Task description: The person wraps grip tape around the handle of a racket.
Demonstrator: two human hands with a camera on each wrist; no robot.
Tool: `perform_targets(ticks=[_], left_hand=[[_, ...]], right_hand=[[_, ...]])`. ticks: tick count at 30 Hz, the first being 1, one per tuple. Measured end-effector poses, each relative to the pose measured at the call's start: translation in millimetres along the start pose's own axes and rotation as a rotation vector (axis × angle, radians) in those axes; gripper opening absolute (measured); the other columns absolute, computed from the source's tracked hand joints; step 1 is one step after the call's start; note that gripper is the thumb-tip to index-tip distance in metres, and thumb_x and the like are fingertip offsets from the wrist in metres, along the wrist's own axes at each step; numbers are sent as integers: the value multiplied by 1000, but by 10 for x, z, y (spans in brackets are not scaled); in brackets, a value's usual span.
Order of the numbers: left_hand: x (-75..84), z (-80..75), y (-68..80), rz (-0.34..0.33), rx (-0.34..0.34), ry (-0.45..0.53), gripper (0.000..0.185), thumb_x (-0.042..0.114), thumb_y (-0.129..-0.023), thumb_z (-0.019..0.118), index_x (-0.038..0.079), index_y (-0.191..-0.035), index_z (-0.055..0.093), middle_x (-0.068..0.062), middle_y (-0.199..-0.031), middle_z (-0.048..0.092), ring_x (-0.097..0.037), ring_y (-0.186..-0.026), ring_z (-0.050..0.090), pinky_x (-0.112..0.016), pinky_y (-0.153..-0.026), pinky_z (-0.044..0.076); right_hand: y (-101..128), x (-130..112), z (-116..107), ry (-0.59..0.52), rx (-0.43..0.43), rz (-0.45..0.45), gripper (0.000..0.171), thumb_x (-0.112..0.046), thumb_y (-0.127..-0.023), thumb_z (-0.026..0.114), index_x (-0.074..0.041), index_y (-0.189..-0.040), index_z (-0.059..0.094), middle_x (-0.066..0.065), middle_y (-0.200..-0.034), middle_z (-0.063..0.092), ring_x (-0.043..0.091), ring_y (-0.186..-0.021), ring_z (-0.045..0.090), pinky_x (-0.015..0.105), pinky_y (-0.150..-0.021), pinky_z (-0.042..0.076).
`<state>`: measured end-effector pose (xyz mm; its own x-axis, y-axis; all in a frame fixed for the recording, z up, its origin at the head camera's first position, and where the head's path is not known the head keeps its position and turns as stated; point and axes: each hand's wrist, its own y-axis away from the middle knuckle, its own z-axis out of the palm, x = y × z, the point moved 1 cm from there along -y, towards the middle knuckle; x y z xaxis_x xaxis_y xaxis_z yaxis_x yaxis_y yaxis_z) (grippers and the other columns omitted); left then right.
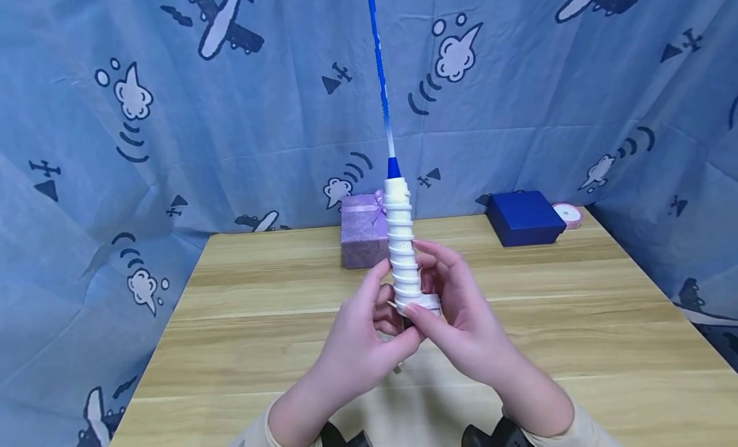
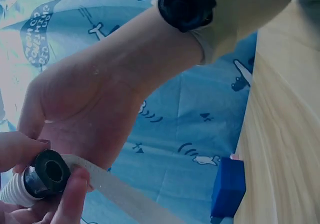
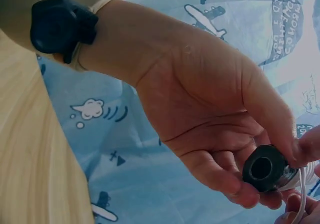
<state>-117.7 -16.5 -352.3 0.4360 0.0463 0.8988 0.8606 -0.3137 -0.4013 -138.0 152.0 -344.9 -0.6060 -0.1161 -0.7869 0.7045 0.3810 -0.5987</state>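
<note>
A racket with a blue shaft stands upright above the table, its head out of view. White grip tape spirals in overlapping turns around the handle, and a white strip of it trails off near the bottom. The handle's black butt end faces downward. My left hand grips the lower handle from the left. From the right, my right hand holds the handle's base, its thumb pressing on the tape there. Some fingers behind the handle are hidden.
A purple gift box with a ribbon stands at the back of the wooden table. Further right are a blue box and a pink-edged roll. A blue curtain with airplane prints hangs behind.
</note>
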Motion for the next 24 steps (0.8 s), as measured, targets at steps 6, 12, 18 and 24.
perform_targets(ticks=[6,12,18,24], left_hand=[[22,-11,-4,-45,-86,222,81,-9,-88,72,16,-155,34,-24,-112,72,-11,-81,71,-30,-66,64],[9,-33,6,-23,-170,441,81,-15,-90,66,9,-157,28,-44,-114,59,-13,-95,72,-42,-82,65],[-13,-36,0,24,-189,437,77,-14,-93,63,5,-156,24,-45,-113,58,-12,-96,71,-40,-82,65],[-21,-15,-12,72,-197,447,68,-14,-94,59,1,-151,24,-45,-112,55,-12,-97,69,-41,-83,65]], right_hand=[[13,-11,-28,-22,-30,-19,74,23,-88,59,5,-153,30,14,-128,54,22,-97,50,25,-84,45],[17,-34,-33,-161,-115,32,71,21,-93,50,2,-157,23,15,-134,51,23,-104,53,26,-82,52],[17,-17,-4,-209,-130,34,71,19,-95,47,2,-158,19,15,-135,48,22,-105,49,26,-83,50],[8,-24,2,-216,-143,59,68,17,-97,45,2,-158,18,15,-135,45,21,-109,49,25,-76,52]])
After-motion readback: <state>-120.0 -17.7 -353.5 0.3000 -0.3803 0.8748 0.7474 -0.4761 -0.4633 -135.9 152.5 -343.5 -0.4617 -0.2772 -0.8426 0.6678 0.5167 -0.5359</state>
